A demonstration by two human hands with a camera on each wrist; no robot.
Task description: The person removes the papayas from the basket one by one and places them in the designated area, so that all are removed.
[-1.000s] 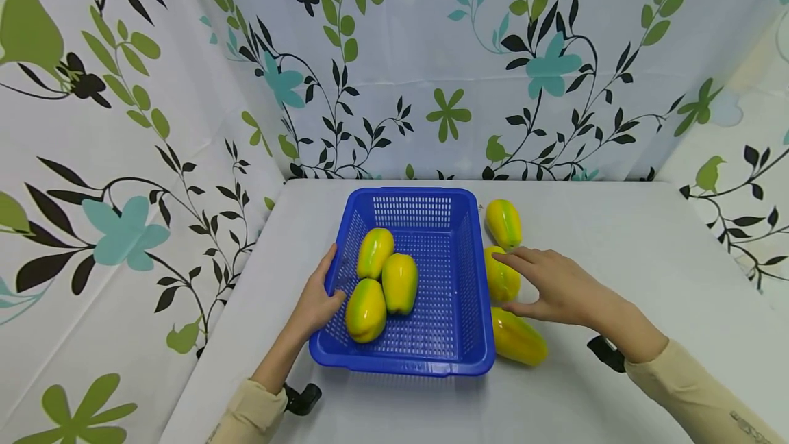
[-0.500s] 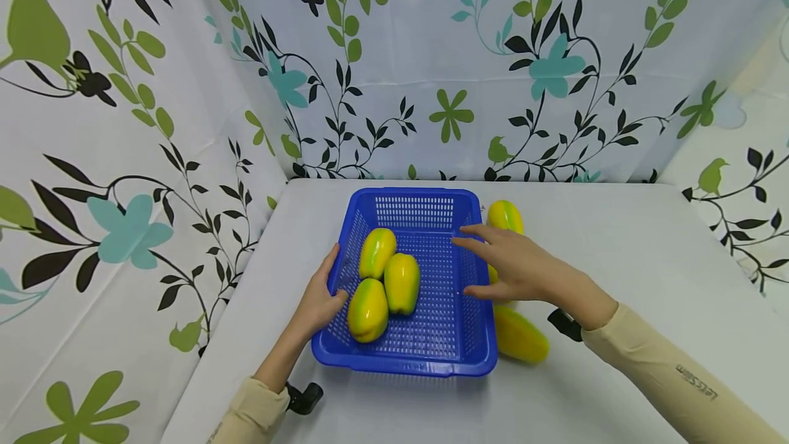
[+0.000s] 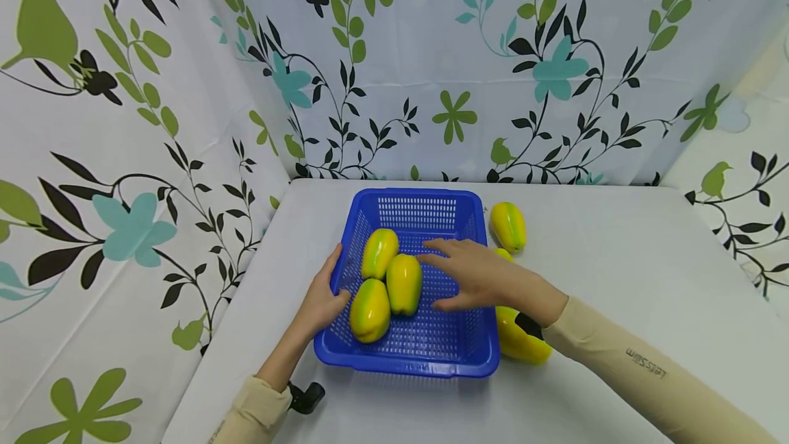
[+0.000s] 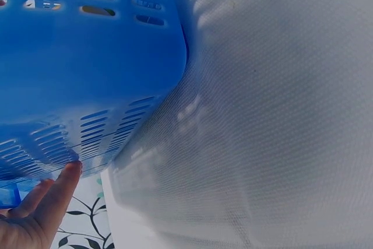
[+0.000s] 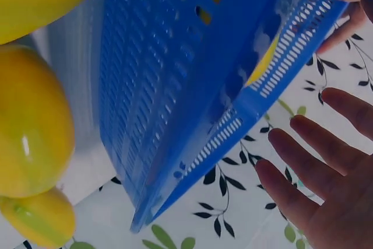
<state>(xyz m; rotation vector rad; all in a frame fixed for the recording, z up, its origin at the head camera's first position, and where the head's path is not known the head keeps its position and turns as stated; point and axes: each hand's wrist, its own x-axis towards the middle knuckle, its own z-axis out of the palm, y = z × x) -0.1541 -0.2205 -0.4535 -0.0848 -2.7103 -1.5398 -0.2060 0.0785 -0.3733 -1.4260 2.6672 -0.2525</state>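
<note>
Past the far edge of a white table [image 3: 616, 252] hangs a big pale cloth [image 3: 419, 40], and more of it goes down the left and right sides, with green birds [image 3: 48, 25], blue flowers [image 3: 561, 69], green flowers [image 3: 454, 116] and black leaves [image 3: 54, 266] all over it.

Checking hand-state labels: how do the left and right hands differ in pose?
The left hand grips the side of the blue basket; the right hand holds nothing, fingers spread.
The left hand is at the basket's edge; the right hand is over its interior.
Both are bare, on arms in beige sleeves.
</note>
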